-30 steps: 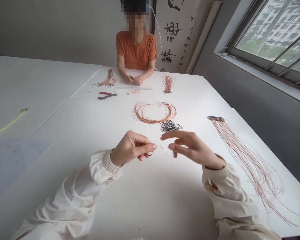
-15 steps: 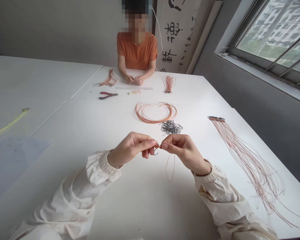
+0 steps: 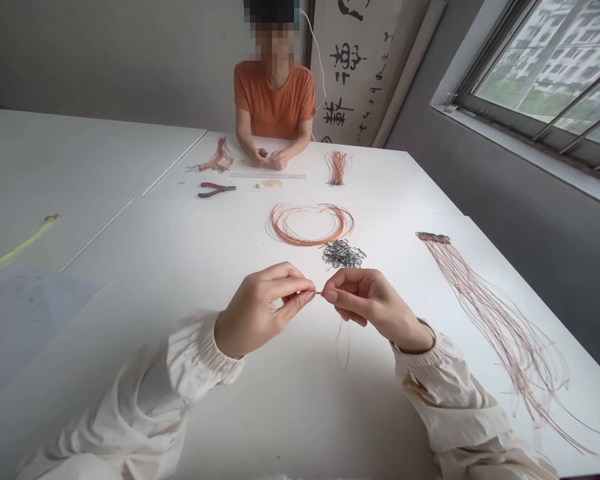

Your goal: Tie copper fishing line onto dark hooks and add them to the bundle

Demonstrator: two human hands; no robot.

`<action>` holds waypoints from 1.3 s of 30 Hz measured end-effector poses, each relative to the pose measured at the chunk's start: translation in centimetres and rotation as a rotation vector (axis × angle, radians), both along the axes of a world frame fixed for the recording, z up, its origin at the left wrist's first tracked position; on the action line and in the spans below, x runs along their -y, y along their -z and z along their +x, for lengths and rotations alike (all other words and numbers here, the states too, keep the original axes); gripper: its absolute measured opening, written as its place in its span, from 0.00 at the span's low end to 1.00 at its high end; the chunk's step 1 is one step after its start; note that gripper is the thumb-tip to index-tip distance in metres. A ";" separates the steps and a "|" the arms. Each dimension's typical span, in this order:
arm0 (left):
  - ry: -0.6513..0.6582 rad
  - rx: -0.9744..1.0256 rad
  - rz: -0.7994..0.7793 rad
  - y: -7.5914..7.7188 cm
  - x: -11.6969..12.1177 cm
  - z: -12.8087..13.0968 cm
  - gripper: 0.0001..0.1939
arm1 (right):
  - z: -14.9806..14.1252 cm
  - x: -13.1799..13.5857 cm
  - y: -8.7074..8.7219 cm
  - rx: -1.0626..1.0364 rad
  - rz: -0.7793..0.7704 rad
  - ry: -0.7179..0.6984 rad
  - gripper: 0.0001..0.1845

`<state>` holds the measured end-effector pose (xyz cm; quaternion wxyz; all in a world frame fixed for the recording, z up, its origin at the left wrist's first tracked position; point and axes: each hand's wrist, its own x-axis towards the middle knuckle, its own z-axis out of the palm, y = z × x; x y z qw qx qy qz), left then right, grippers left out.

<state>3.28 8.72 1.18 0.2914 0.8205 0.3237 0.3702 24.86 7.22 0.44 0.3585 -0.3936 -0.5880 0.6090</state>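
Both nearly closed, the left hand (image 3: 260,313) and right hand (image 3: 370,307) pinch one copper wire (image 3: 343,345) near dark hooks (image 3: 343,255).

Black brush characters (image 3: 344,59) on the hanging scroll (image 3: 376,100); too blurred to read.

1. Your left hand (image 3: 260,313) and right hand (image 3: 370,300) hid most of the thin wire (image 3: 319,292) between your fingers.
2. The bottom edge cut off your sleeves (image 3: 130,413).
3. The dark wire bits (image 3: 343,254) were too small to count.
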 end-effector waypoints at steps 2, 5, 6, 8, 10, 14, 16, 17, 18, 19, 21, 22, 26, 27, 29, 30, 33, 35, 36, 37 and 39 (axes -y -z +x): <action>0.011 -0.011 0.047 0.0 0.1 0.1 0.07 | -0.3 0.1 0.2 0.010 0.043 0.041 0.13; 0.030 -0.013 -0.022 -0.2 0.2 0.2 0.07 | -0.8 0.5 0.5 0.083 0.144 0.127 0.13; 0.035 -0.012 -0.067 -0.4 0.2 0.2 0.07 | -1.0 0.7 0.5 0.119 0.184 0.152 0.12; 0.038 -0.013 -0.156 -0.5 0.1 0.2 0.07 | -1.2 1.0 0.6 0.186 0.263 0.186 0.11; 0.032 -0.016 -0.222 -0.6 0.0 0.2 0.07 | -1.3 1.2 0.7 0.237 0.320 0.204 0.10; 0.012 -0.030 -0.320 -0.7 -0.2 0.2 0.07 | -1.3 1.4 0.9 0.282 0.363 0.188 0.08; 0.007 -0.039 -0.370 -0.8 -0.3 0.1 0.08 | -1.4 1.4 1.1 0.285 0.383 0.167 0.07; 0.004 -0.042 -0.391 -0.8 -0.3 0.1 0.08 | -1.4 1.4 1.2 0.283 0.395 0.158 0.07; 0.001 -0.043 -0.410 -0.8 -0.3 0.1 0.08 | -1.5 1.4 1.2 0.279 0.411 0.152 0.07; -0.004 -0.041 -0.423 -0.7 -0.3 0.1 0.09 | -1.6 1.4 1.3 0.273 0.434 0.148 0.07; -0.017 -0.035 -0.435 -0.7 -0.2 0.1 0.09 | -1.8 1.5 1.4 0.266 0.497 0.146 0.07; -0.026 -0.035 -0.434 -0.6 -0.2 0.1 0.09 | -1.9 1.5 1.5 0.267 0.534 0.148 0.07; -0.038 -0.033 -0.365 -0.6 0.0 0.2 0.10 | -2.3 1.7 1.8 0.239 0.557 0.208 0.07; -0.033 -0.022 -0.324 -0.6 0.0 0.2 0.10 | -2.4 1.7 1.8 0.214 0.522 0.239 0.07; -0.035 0.003 -0.223 -0.7 0.1 0.2 0.07 | -2.4 1.7 1.6 0.157 0.439 0.300 0.08; -0.041 0.009 -0.177 -0.8 0.1 0.2 0.06 | -2.4 1.7 1.5 0.129 0.406 0.324 0.09; -0.046 -0.003 -0.109 -0.8 0.3 0.3 0.13 | -2.2 1.6 1.1 0.074 0.349 0.363 0.11; -0.034 0.005 -0.073 -0.7 0.5 0.3 0.14 | -2.2 1.5 1.0 0.053 0.329 0.373 0.11; -0.032 0.018 -0.044 -0.6 0.6 0.4 0.13 | -2.2 1.5 1.0 0.044 0.322 0.375 0.11; -0.034 0.034 -0.010 -0.4 0.7 0.4 0.11 | -2.3 1.5 1.1 0.034 0.314 0.373 0.11; -0.045 0.056 0.043 -0.2 0.7 0.5 0.09 | -2.3 1.4 1.1 -0.002 0.290 0.363 0.11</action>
